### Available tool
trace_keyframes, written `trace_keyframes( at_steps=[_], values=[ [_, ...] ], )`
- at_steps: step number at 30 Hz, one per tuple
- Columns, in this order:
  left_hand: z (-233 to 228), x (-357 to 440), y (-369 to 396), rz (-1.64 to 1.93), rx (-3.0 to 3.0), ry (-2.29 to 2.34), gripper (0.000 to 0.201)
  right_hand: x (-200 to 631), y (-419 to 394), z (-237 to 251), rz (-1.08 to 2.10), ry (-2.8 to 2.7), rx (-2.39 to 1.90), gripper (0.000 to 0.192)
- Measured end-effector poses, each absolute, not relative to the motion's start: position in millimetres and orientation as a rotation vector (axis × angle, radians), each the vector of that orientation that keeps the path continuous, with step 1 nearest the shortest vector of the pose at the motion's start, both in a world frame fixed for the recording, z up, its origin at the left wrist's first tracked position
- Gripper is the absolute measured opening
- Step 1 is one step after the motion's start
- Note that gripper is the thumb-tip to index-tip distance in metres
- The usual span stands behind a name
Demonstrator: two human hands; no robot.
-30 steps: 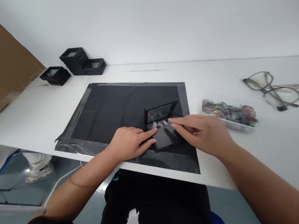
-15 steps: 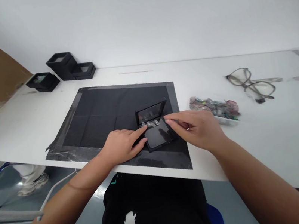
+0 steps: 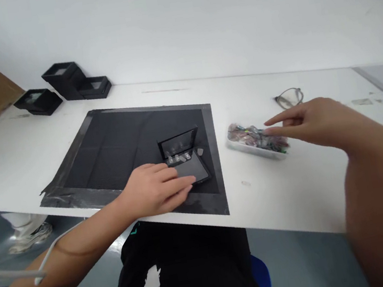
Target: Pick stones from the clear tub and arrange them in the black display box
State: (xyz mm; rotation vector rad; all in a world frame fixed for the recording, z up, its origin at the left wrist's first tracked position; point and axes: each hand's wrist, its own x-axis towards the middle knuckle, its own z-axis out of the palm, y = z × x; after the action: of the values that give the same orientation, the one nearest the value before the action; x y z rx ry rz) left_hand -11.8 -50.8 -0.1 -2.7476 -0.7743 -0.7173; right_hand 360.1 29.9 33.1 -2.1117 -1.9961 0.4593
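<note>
Left hand pins the small black case, right hand hovers at the bag of parts.

The left hand (image 3: 156, 193), fingers flat and pressed together, rests on the open black case (image 3: 185, 161) near the front-right corner of the black mat (image 3: 119, 145), close to the table edge (image 3: 284, 223). The right hand (image 3: 313, 121), fingers loosely spread and holding nothing, hangs over the clear bag of small parts (image 3: 254, 137) on bare white tabletop, just right of the mat. Glasses (image 3: 288, 98) lie behind it. Three black boxes (image 3: 65, 83) sit far back left, well apart.
</note>
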Motion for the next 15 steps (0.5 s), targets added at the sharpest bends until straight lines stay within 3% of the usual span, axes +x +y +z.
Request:
trace_keyframes(
  at_steps=[4,12,15],
  values=[
    [7,29,-46,-0.733,-2.798,-0.618,0.023,349,32,22,0.593,-2.009,-2.149,0.041],
    [-19,47,-39,-0.985,-2.842,-0.457,0.018,369,19,11,0.627,-2.051,-1.877,0.02],
    [-22,47,-40,-0.985,-2.916,-0.429,0.018,377,18,11,0.604,-2.072,-1.905,0.02]
  ],
)
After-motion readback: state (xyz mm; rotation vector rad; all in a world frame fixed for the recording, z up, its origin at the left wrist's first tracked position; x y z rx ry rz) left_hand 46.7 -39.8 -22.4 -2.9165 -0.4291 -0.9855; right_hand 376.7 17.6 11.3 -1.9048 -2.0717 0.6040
